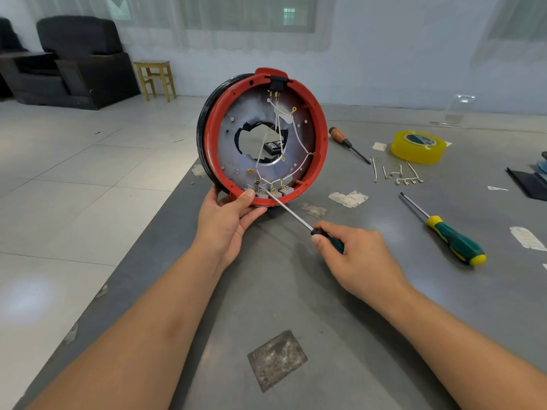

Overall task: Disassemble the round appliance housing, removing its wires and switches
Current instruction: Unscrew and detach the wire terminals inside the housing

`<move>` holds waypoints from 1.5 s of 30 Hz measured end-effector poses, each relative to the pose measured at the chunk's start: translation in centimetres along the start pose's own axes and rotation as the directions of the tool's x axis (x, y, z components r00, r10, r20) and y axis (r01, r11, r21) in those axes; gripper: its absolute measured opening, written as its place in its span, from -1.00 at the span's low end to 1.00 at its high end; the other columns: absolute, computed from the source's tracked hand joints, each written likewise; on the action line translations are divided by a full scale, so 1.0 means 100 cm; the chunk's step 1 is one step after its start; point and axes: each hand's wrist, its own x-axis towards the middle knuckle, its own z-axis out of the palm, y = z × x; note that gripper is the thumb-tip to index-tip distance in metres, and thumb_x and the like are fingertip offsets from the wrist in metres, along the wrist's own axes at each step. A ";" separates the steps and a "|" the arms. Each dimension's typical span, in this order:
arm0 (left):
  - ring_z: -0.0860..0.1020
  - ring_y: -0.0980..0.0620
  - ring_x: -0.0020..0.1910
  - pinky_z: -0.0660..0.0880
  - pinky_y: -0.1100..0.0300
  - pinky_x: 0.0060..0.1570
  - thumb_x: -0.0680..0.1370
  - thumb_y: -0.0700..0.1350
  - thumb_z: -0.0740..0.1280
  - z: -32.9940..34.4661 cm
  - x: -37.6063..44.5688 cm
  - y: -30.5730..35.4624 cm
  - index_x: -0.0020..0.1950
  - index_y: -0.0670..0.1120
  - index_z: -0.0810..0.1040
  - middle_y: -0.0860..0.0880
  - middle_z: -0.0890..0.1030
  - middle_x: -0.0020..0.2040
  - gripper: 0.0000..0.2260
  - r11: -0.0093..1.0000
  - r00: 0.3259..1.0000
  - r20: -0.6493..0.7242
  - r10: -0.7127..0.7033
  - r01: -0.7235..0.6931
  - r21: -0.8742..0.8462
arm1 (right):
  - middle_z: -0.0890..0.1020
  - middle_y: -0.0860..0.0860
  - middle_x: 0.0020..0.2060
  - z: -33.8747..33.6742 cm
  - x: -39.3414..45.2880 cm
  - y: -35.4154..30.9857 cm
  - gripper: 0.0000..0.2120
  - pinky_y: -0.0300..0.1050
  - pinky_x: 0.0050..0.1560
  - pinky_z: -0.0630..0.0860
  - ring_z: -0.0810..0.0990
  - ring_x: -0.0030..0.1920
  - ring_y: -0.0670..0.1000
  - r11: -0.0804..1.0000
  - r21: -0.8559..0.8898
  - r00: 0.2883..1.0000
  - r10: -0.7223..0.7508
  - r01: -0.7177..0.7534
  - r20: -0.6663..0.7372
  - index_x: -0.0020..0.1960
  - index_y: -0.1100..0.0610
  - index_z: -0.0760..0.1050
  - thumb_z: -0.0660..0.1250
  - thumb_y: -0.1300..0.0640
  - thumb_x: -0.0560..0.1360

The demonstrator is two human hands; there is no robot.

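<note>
A single wide-angle camera worn on the person's head looks forward and down along both forearms onto a grey table (340, 306), close enough that the arms fill the lower frame. Its view reaches past the table's far edge to a tiled floor (74, 179), a curtained window (236, 16) and a dark armchair (80, 60).

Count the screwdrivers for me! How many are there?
3. One is in the right hand, poking into the red housing. A green-and-yellow screwdriver lies on the table, and a wooden-handled one near the tape.
</note>
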 end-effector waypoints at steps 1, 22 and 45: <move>0.75 -0.22 0.06 0.71 -0.02 -0.01 0.59 -0.38 0.42 0.000 0.000 0.000 0.36 -0.04 0.47 -0.26 0.67 0.25 -0.58 1.000 1.000 -0.001 0.000 0.000 0.004 | 0.59 -0.03 -0.38 0.000 0.000 0.001 -0.80 -0.05 -0.31 0.51 0.50 -0.37 -0.06 1.000 0.004 1.000 0.004 -0.004 0.001 0.14 -0.12 0.61 0.25 -0.11 0.62; 0.71 -0.14 0.19 0.68 -0.24 0.04 0.65 -0.20 0.40 -0.009 0.003 0.006 0.45 -0.07 0.50 -0.03 0.72 0.23 -0.64 0.993 0.998 0.061 0.023 -0.031 0.117 | 0.65 -0.20 -0.21 -0.025 0.001 0.035 -0.78 -0.25 -0.29 0.44 0.55 -0.16 -0.17 1.000 0.015 1.000 0.002 -0.002 0.009 0.17 -0.21 0.60 0.25 -0.14 0.59; 0.72 -0.18 0.16 0.70 -0.02 0.01 0.60 -0.38 0.40 -0.005 0.007 0.004 0.50 -0.07 0.44 -0.20 0.57 0.40 -0.49 0.994 0.994 0.105 -0.042 0.032 0.100 | 0.67 -0.05 -0.20 -0.045 0.017 0.023 -0.82 0.03 -0.13 0.60 0.57 -0.20 -0.05 0.991 -0.137 0.980 0.021 0.006 0.198 0.12 -0.18 0.57 0.23 -0.13 0.60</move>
